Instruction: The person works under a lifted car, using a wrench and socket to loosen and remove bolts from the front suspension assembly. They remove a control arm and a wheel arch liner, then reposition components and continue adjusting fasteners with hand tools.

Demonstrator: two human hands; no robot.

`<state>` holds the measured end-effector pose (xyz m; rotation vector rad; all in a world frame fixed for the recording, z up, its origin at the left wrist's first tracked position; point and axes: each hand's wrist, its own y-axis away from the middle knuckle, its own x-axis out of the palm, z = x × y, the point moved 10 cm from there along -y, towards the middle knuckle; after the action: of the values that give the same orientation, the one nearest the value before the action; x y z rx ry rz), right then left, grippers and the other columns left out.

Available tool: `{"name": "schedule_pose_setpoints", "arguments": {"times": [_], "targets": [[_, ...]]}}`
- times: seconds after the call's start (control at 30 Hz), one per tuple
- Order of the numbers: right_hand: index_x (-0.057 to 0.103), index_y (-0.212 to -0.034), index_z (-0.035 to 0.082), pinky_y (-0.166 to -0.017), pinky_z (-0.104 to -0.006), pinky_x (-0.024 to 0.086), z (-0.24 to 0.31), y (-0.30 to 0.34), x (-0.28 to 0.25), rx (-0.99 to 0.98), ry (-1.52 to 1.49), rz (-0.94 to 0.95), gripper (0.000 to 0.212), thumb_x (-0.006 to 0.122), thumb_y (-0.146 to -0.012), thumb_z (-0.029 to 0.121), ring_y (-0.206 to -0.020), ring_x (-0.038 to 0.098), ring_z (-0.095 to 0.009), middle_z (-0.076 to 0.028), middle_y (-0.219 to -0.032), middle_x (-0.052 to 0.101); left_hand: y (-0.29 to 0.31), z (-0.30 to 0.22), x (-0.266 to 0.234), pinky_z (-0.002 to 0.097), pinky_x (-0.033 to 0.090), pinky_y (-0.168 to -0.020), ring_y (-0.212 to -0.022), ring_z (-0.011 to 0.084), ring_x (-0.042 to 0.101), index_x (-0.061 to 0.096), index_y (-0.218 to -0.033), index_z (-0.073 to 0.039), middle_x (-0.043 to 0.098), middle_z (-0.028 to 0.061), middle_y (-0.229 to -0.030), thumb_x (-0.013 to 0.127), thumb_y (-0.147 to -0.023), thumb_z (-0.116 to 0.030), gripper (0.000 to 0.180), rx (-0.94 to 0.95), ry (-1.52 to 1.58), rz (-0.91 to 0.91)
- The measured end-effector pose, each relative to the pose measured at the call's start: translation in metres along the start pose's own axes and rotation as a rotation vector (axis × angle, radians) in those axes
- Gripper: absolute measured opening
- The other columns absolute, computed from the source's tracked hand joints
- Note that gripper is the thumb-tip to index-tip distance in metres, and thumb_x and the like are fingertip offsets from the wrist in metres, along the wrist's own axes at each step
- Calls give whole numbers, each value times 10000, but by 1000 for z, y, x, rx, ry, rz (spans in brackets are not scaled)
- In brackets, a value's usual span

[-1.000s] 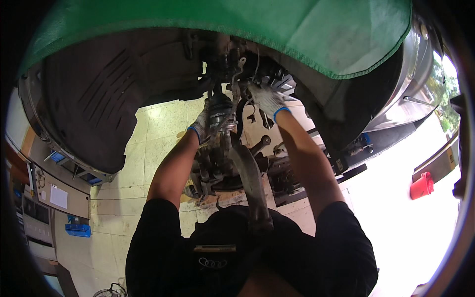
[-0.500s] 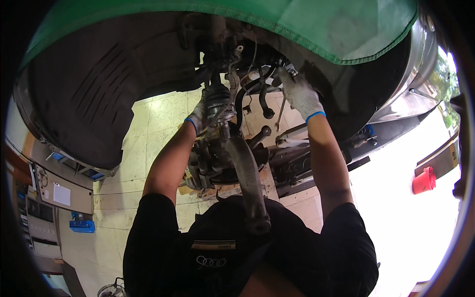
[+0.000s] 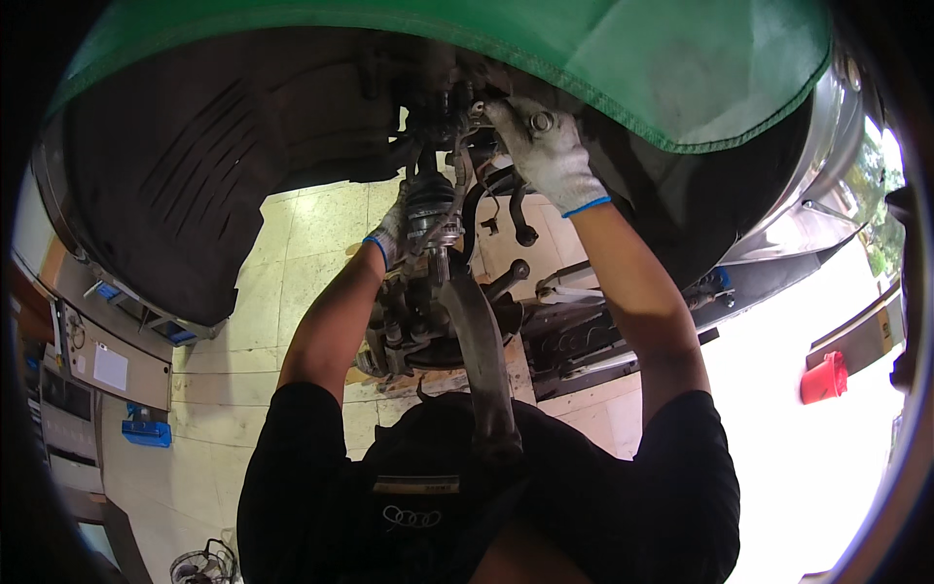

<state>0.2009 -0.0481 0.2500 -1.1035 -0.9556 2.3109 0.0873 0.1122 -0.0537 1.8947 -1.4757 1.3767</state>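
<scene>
My left hand (image 3: pixel 392 226), in a white work glove with a blue cuff, is closed around the side of a drive shaft joint (image 3: pixel 435 230). The joint has a ribbed black rubber boot (image 3: pixel 429 191) and a splined stub pointing toward me. My right hand (image 3: pixel 547 161), gloved alike, is up under the wheel arch with its fingers bent. A round metal end (image 3: pixel 541 121) shows against that hand; what it belongs to is hidden. The right fingertips reach beside a bracket eye (image 3: pixel 478 107). Below the joint, a curved grey metal arm (image 3: pixel 477 336) of the steering knuckle extends toward my chest.
A black wheel arch liner (image 3: pixel 175 185) surrounds the work area on the left. Green cover cloth (image 3: pixel 623 58) hangs over the fender. A hanging link (image 3: pixel 522 209) and pale metal arms (image 3: pixel 569 287) lie below my right wrist. A red bucket (image 3: pixel 824 378) stands far right.
My right hand has moved left, toward the bracket by the joint, and turned so its back shows with the round metal end. My left hand stays on the joint.
</scene>
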Motion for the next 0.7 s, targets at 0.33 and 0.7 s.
{"name": "schedule_pose_setpoints", "arguments": {"times": [0.33, 0.7], "targets": [[704, -1039, 40, -695, -302, 544, -1, 27, 35, -100, -108, 50, 223, 628, -1013, 248, -763, 704, -209, -99, -782, 699, 14, -5, -3, 408, 564, -1004, -1104, 223, 676, 557, -1346, -113, 675, 86, -1248, 258, -1108, -416, 487, 62, -185, -312], [693, -1261, 146, -963, -462, 520, -13, -69, 50, -30, 456, 210, 411, 514, -1039, 441, -1126, 642, -391, -211, -1229, 661, 7, 7, 33, 330, 561, -986, -997, 163, 662, 604, -1158, -91, 672, 41, -1054, 342, -1102, -286, 331, 29, 109, -91]]}}
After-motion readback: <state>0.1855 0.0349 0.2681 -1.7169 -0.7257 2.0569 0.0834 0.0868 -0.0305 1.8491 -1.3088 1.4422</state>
